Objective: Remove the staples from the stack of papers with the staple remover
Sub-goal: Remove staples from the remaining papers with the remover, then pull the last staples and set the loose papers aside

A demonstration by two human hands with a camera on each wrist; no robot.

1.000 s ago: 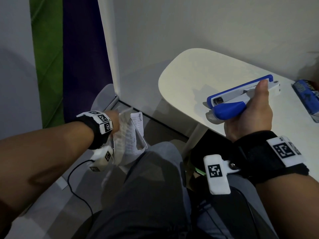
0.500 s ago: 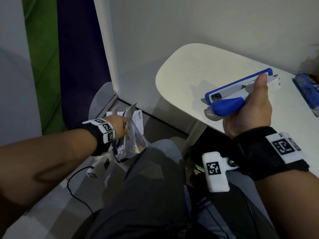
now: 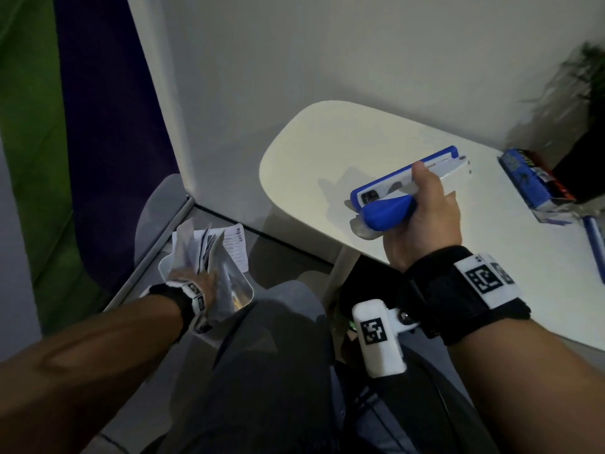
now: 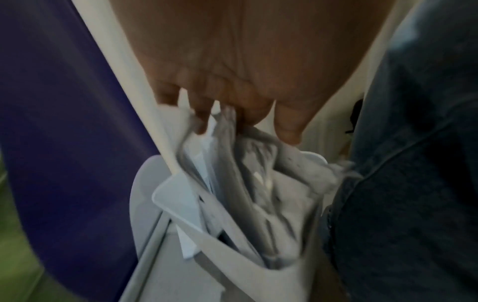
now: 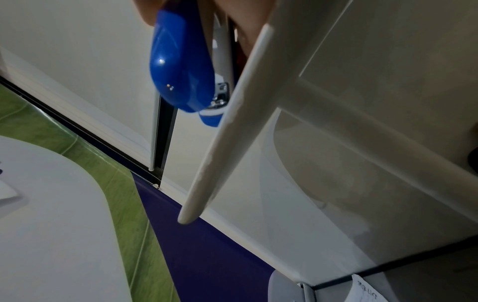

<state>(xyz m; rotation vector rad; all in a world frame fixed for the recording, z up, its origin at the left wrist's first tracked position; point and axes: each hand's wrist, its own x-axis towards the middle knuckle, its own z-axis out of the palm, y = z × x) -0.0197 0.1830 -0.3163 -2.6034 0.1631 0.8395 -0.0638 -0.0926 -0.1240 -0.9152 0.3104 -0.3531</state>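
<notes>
Down low, left hand (image 3: 204, 280) reaching into white plastic bin (image 3: 244, 298) on floor beside knee, fingers (image 4: 288, 126) curling round crumpled white papers (image 3: 209, 253) stuffed in it, grip pinching their top edges. Right hand (image 3: 425, 221) hovering over near edge of white rounded table (image 3: 304, 158), grip wrapping tight round blue-and-white staple remover (image 3: 389, 194), thumb lying along its top. Blue cardboard box (image 3: 527, 181) lying further right on table.

papers (image 3: 209, 253) in bin (image 3: 244, 291), left of table (image 3: 314, 158) | staple remover (image 3: 389, 194) above table edge
</notes>
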